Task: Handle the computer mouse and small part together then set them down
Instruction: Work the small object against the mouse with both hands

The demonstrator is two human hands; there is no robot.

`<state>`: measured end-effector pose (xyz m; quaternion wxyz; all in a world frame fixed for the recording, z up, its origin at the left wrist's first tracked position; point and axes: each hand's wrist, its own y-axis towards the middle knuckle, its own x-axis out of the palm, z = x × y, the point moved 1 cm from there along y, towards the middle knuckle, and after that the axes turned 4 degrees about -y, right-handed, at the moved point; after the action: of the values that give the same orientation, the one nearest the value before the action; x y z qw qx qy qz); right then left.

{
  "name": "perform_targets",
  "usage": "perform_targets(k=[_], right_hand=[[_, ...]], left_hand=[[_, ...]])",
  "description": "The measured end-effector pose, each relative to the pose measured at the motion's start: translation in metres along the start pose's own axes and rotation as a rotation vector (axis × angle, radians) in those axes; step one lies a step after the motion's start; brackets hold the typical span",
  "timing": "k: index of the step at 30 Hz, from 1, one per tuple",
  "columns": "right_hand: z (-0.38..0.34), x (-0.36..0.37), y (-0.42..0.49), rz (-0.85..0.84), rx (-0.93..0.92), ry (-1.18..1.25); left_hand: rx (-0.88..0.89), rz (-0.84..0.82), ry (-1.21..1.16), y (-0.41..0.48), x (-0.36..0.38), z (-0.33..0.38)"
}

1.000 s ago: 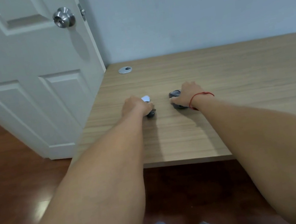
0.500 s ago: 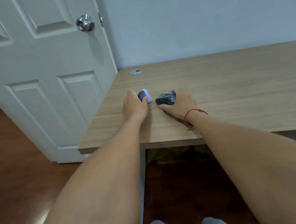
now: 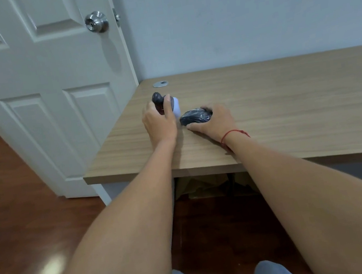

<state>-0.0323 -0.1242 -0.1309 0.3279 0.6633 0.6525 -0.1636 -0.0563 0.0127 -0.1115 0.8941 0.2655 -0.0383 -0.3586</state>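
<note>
**Both hands on the table, one part in each**

The left hand (image 3: 160, 122) is curled around a small part (image 3: 176, 108), its fingers closed on it; the part shows a pale bluish-white rounded side toward the right and a dark grey knob-like end sticking up above the fingers. It is held at the table's near-left area, and whether it touches the tabletop cannot be told. The right hand (image 3: 214, 122) lies over the back of a black computer mouse (image 3: 194, 117), fingers wrapped over its far side and thumb along the near side, gripping it. The mouse sits low against the table (image 3: 289, 105), its front end poking out to the left from under the hand, just beside the pale part but not clearly touching it. A red string bracelet (image 3: 234, 133) circles the right wrist.

Both bare forearms reach in from the bottom of the view. The table is light wood-grain, set against a pale blue wall (image 3: 238, 14). A round silver cable grommet (image 3: 160, 83) is set into the tabletop near its far-left corner, behind the left hand. Left of the table stands a white panelled door (image 3: 47, 75) with a silver round knob (image 3: 96, 22). The floor (image 3: 20, 209) is dark reddish wood, and two feet in light grey-blue socks (image 3: 277, 273) show at the bottom edge.
</note>
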Motion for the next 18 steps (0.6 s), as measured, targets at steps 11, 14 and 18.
perform_targets(k=[11,14,18], right_hand=[[-0.002,0.004,0.000,-0.020,-0.051,-0.067],[-0.003,0.003,-0.002,-0.028,-0.095,-0.101],[-0.005,0.002,-0.005,-0.036,-0.124,-0.140]], left_hand=[[0.067,-0.111,0.486,-0.003,0.001,-0.002],[0.146,-0.095,0.362,-0.008,0.001,0.003],[0.212,-0.143,0.120,-0.012,0.003,0.008]])
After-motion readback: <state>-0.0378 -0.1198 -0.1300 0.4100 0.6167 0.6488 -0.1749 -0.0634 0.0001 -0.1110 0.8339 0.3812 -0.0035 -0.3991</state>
